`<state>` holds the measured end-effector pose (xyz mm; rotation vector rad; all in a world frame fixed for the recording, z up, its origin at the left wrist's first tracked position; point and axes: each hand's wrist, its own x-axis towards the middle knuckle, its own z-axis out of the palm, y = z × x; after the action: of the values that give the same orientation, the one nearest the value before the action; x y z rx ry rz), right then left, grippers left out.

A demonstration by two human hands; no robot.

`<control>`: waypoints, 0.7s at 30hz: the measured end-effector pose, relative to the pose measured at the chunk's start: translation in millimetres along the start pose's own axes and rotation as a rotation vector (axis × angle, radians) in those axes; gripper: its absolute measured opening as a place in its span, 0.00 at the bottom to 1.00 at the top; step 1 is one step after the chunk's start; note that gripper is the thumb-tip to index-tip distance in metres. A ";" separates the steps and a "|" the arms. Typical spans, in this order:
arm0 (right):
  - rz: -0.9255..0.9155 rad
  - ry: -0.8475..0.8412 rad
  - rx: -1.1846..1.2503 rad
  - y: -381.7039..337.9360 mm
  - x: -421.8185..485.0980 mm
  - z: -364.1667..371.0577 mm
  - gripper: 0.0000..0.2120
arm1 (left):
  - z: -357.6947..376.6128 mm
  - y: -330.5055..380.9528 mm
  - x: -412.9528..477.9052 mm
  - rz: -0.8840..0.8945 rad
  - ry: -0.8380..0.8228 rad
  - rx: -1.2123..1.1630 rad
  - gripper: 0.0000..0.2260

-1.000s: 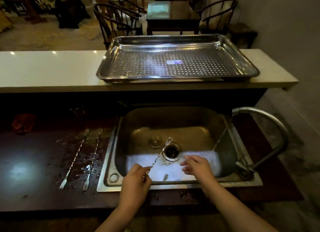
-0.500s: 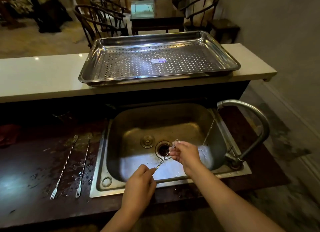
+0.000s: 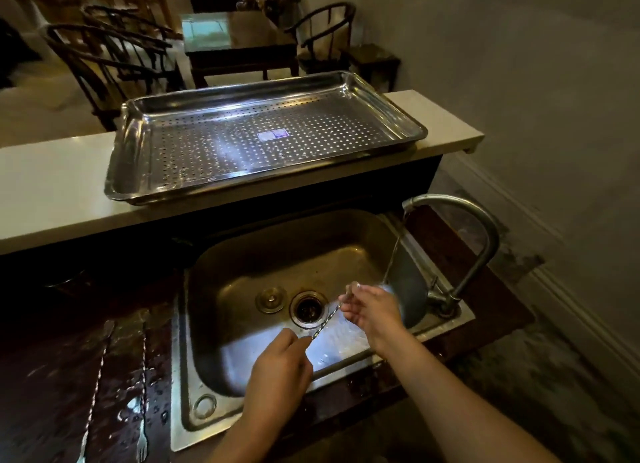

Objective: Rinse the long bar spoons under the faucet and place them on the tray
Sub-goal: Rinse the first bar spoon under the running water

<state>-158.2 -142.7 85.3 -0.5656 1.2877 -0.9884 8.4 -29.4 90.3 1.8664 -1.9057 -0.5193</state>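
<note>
Head view: over the sink [image 3: 194, 327], the bar spoon [image 3: 325, 322] is held at both ends. Curled fingers of the left hand [image 3: 277, 369] pinch its near end, and the right hand [image 3: 372, 310] curls round it by the bowl. Its long axis slants from near-left to far-right, bowl uppermost, just beside the stream from the faucet [image 3: 485, 234].

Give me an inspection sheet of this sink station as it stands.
Surface: dark counter, wet left of the sink; white ledge behind.
Job's things: one bar spoon held over the sink near the faucet stream; two spoons lie on the counter; perforated tray on the ledge, no spoons on it.
Clutter: drain stopper beside the drain.
Grips: left hand pinches the spoon's lower end; right hand holds its upper end.
Cables: nothing seen.
Surroundings: chairs and a table beyond the ledge.
</note>
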 end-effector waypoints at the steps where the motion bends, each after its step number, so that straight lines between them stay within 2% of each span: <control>1: 0.002 0.029 0.008 -0.9 1.6 -3.1 0.06 | 1.0 1.4 4.5 -0.003 -0.013 -0.001 0.11; 10: 0.006 0.015 0.010 -23.6 45.2 -42.5 0.03 | 30.8 36.1 55.3 -0.030 0.002 0.013 0.16; 16: 0.083 -0.056 0.043 -39.0 81.0 -55.4 0.04 | 51.0 54.2 78.8 -0.100 0.031 0.053 0.07; 19: 0.064 -0.093 -0.034 -38.9 87.1 -61.7 0.05 | 58.6 61.8 83.7 -0.134 0.030 0.045 0.07; 21: 0.059 -0.083 -0.036 -36.7 90.2 -65.0 0.02 | 62.0 64.8 84.9 -0.141 0.027 0.046 0.09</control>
<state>-233.0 -226.8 53.1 -0.5878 1.2432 -0.8859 -80.4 -114.1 76.2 2.0377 -1.7917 -0.4954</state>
